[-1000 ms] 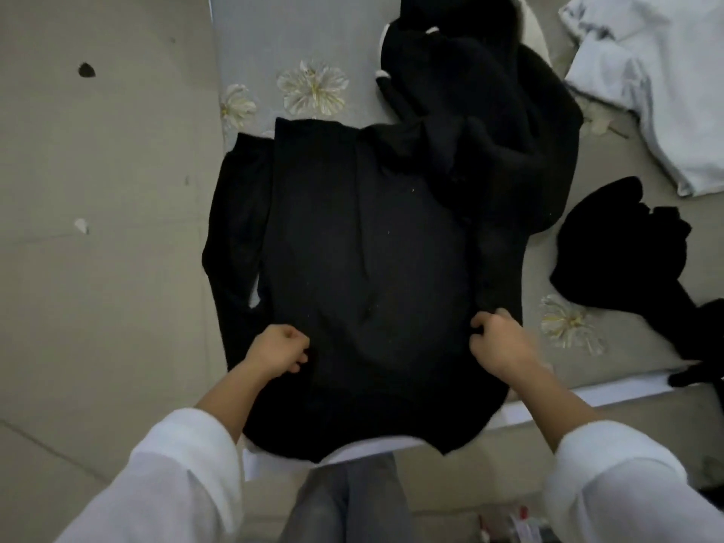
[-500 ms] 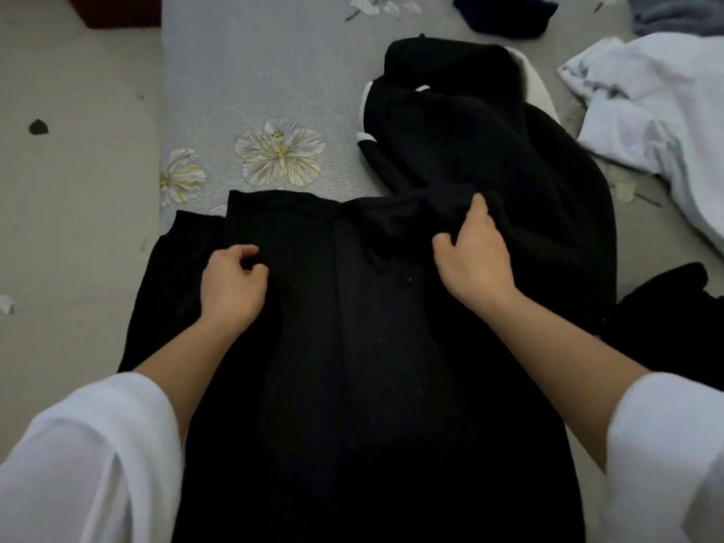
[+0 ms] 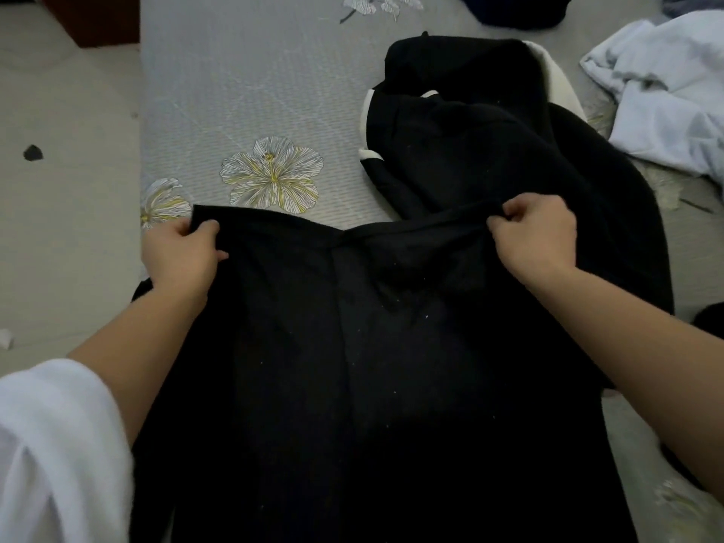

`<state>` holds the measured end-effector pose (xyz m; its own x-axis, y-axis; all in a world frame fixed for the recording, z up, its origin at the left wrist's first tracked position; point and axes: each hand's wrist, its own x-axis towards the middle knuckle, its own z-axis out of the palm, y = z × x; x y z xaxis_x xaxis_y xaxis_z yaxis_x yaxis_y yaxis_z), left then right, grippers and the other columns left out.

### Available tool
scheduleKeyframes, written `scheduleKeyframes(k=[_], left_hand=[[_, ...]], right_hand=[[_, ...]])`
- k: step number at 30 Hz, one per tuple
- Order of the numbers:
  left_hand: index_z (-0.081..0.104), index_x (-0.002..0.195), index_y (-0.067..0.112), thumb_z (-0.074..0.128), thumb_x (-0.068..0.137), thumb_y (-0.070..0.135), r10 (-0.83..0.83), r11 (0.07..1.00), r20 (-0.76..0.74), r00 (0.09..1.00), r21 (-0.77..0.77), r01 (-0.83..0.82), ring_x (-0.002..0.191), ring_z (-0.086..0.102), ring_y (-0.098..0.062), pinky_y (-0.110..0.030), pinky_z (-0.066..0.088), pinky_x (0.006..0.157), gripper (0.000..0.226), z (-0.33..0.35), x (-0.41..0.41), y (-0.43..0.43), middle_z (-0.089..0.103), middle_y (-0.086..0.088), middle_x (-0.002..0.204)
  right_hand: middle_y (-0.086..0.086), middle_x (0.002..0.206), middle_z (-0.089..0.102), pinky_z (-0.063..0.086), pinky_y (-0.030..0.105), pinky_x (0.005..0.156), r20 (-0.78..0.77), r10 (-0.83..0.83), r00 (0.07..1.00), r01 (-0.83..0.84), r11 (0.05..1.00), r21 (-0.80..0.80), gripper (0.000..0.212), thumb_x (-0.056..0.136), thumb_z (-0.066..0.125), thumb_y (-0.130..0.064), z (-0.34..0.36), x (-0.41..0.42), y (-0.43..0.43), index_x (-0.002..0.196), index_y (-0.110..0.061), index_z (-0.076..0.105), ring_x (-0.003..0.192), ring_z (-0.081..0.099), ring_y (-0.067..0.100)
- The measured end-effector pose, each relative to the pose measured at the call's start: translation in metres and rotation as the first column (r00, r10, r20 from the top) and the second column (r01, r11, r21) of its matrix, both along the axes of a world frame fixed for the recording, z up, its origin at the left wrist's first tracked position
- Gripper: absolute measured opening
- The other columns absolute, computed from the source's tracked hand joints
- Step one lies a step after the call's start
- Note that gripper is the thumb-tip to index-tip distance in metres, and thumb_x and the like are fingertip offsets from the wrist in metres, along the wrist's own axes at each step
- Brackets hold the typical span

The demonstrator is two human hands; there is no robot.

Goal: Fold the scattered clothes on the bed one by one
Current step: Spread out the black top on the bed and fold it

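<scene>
A black garment [image 3: 352, 366] lies spread flat on the grey flowered bed [image 3: 243, 92], filling the near middle of the view. My left hand [image 3: 182, 254] pinches its far left corner at the bed's left edge. My right hand [image 3: 534, 239] grips the far edge on the right side, where the cloth bunches into a fold. The far edge is stretched between both hands. A second black garment with white trim [image 3: 489, 143] lies heaped just beyond, partly under the right side of the spread one.
A pale blue-white garment [image 3: 666, 99] is crumpled at the far right. A dark blue piece [image 3: 517, 9] sits at the top edge. Another dark item [image 3: 709, 319] shows at the right border. Beige floor [image 3: 66, 190] runs along the bed's left side.
Both hands moved from the near hem up the garment to its far edge and spread apart. Each now holds a far corner, pulling the edge straight. The camera leaned closer over the bed.
</scene>
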<state>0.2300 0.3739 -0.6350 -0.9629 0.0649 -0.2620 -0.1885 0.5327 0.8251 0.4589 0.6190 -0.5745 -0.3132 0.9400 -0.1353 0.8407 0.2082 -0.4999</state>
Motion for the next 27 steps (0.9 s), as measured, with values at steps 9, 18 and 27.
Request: scheduleKeyframes(k=[9,18,27], left_hand=[[0.061,0.108,0.015,0.056,0.091,0.018,-0.003,0.998,-0.004,1.000,0.070,0.003,0.084,0.063,-0.011,-0.025,0.051,0.082,0.018,-0.017,-0.031,-0.018,0.060,0.000,0.094],[0.026,0.149,0.007,0.057,0.093,0.019,-0.676,0.711,-0.214,0.705,-0.438,0.550,0.147,0.003,-0.033,-0.033,0.006,0.118,0.065,-0.015,0.086,-0.009,-0.005,-0.020,0.158],[-0.001,0.150,0.030,0.003,0.089,0.057,-0.964,0.197,0.043,0.263,-0.551,0.811,0.143,-0.021,-0.021,-0.038,-0.009,0.113,0.067,-0.034,0.284,-0.020,-0.019,-0.003,0.156]], right_hand=[[0.005,0.082,0.070,0.057,0.047,0.079,-0.224,-0.192,0.955,0.183,0.981,-0.058,0.013,0.072,0.053,-0.035,-0.019,-0.003,0.035,0.074,-0.025,0.061,0.078,0.070,0.029],[0.003,0.112,0.057,0.042,0.029,0.096,-0.171,0.150,0.974,-0.147,0.989,0.033,0.059,0.083,0.059,-0.009,-0.010,0.024,-0.002,0.139,-0.013,0.041,0.104,0.056,0.019],[0.013,0.146,0.028,0.025,0.050,0.106,0.315,0.218,0.923,-0.297,0.928,0.226,0.083,0.079,0.070,-0.040,0.008,0.142,-0.027,0.146,-0.015,0.027,0.134,0.026,0.032]])
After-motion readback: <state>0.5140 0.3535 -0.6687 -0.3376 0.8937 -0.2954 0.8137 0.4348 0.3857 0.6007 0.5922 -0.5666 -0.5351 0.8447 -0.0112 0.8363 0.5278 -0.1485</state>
